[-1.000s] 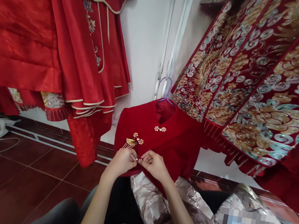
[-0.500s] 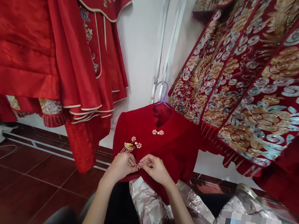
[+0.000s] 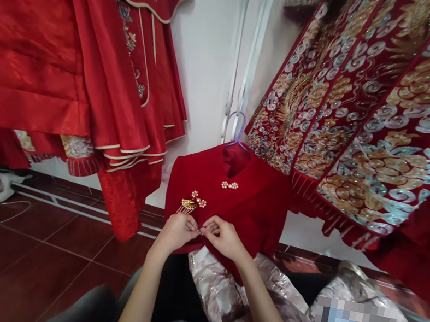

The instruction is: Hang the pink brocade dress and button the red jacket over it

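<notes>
Low on the jacket, the left hand pinches the left side of a clasp, mostly hidden but seemingly running left to right. The right hand, just as near, pinches its right side.

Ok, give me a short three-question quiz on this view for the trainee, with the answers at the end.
1. Which hand is nearer the gold fan ornament?
2. True or false: the hanger in the red top is yellow.
3. What partly hides the shiny patterned cloth from this camera?
a) the fan ornament
b) the right forearm
c) the hanger

Key:
1. The left hand.
2. False; it is purple.
3. b
</notes>
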`<action>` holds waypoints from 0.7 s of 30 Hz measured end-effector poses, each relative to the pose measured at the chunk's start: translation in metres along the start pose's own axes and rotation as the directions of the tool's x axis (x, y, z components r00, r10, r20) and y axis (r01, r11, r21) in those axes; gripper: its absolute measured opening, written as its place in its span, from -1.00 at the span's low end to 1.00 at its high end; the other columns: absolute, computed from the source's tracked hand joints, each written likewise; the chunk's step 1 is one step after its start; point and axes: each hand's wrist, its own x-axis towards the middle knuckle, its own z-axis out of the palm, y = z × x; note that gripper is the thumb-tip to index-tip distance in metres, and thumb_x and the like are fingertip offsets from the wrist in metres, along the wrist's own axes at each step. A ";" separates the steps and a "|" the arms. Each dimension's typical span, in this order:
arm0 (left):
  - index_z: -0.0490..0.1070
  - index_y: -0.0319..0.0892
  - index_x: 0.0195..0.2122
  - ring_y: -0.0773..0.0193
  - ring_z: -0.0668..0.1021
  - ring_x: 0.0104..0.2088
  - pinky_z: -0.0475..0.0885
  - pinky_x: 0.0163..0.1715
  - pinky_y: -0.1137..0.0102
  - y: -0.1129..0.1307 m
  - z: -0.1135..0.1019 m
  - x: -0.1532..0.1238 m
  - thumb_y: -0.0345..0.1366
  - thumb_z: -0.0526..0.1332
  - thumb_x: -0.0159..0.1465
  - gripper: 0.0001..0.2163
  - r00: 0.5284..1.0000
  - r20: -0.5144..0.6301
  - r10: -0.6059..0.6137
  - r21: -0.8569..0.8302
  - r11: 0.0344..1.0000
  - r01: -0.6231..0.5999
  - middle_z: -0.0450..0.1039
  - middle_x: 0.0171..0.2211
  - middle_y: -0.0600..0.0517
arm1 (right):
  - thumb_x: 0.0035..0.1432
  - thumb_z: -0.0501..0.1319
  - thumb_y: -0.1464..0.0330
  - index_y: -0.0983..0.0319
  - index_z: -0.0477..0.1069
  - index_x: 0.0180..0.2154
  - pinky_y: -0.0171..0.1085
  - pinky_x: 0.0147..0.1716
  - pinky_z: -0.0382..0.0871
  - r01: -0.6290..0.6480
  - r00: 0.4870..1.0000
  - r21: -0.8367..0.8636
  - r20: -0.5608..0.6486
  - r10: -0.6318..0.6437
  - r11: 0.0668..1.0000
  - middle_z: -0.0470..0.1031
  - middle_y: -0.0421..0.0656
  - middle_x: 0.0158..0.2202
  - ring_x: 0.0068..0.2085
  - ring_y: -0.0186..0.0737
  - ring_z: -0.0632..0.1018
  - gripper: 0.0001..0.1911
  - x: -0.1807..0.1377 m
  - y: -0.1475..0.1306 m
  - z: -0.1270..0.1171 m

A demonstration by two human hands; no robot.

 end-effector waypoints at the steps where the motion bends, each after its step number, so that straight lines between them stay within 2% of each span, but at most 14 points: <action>1: 0.51 -0.22 -0.46 0.25 0.60 -0.39 0.44 -0.35 0.45 -0.001 0.001 0.000 -0.36 0.29 0.00 -0.92 1.000 -0.003 -0.008 -0.010 1.000 0.008 0.58 -0.45 -0.03 | 0.08 0.25 0.30 0.27 0.41 -0.32 -0.32 -0.35 0.42 0.006 1.000 -0.020 0.000 -0.006 1.000 0.50 -0.15 -0.39 -0.37 -0.29 0.51 -0.84 -0.001 -0.001 0.001; 6: 0.53 -0.22 -0.45 0.23 0.61 -0.37 0.45 -0.31 0.45 -0.001 0.003 0.001 -0.43 0.28 -0.01 -0.91 0.998 -0.017 -0.064 0.008 0.998 0.064 0.59 -0.42 -0.05 | 0.07 0.26 0.34 0.25 0.38 -0.35 -0.34 -0.37 0.41 0.004 0.999 -0.084 -0.033 -0.007 0.996 0.49 -0.17 -0.41 -0.40 -0.31 0.50 -0.88 -0.001 -0.002 0.006; 12: 0.54 -0.19 -0.44 0.23 0.62 -0.31 0.42 -0.29 0.44 0.009 0.004 -0.001 -0.51 0.22 0.05 -0.86 0.989 -0.051 -0.136 0.142 0.980 0.142 0.60 -0.41 -0.05 | 0.08 0.23 0.37 0.25 0.37 -0.36 -0.34 -0.37 0.41 0.016 0.999 -0.103 -0.038 -0.020 0.995 0.50 -0.15 -0.40 -0.39 -0.30 0.51 -0.92 0.000 -0.003 0.008; 15: 0.52 -0.19 -0.44 0.25 0.61 -0.31 0.41 -0.29 0.45 0.013 0.004 -0.003 -0.53 0.22 0.05 -0.87 0.990 -0.051 -0.134 0.155 0.978 0.141 0.60 -0.41 -0.03 | 0.07 0.24 0.39 0.26 0.37 -0.37 -0.34 -0.38 0.41 0.013 0.999 -0.131 -0.040 -0.018 0.991 0.50 -0.15 -0.41 -0.40 -0.30 0.51 -0.93 -0.001 -0.007 0.007; 18: 0.49 -0.18 -0.41 0.29 0.60 -0.34 0.40 -0.30 0.47 0.015 -0.001 -0.007 -0.55 0.22 0.04 -0.84 0.989 -0.060 -0.138 0.131 0.981 0.145 0.59 -0.41 0.01 | 0.08 0.24 0.37 0.26 0.41 -0.32 -0.34 -0.37 0.43 -0.011 1.000 -0.127 0.018 0.013 0.992 0.52 -0.14 -0.39 -0.38 -0.29 0.54 -0.90 -0.004 -0.018 -0.004; 21: 0.48 -0.17 -0.41 0.29 0.59 -0.36 0.39 -0.31 0.47 0.016 -0.011 -0.014 -0.53 0.25 0.02 -0.85 0.979 -0.132 -0.155 0.130 0.976 0.172 0.58 -0.42 0.03 | 0.13 0.21 0.32 0.23 0.45 -0.22 -0.33 -0.33 0.44 -0.021 1.000 -0.150 0.020 0.024 0.988 0.55 -0.14 -0.33 -0.35 -0.29 0.56 -0.82 -0.010 -0.034 -0.025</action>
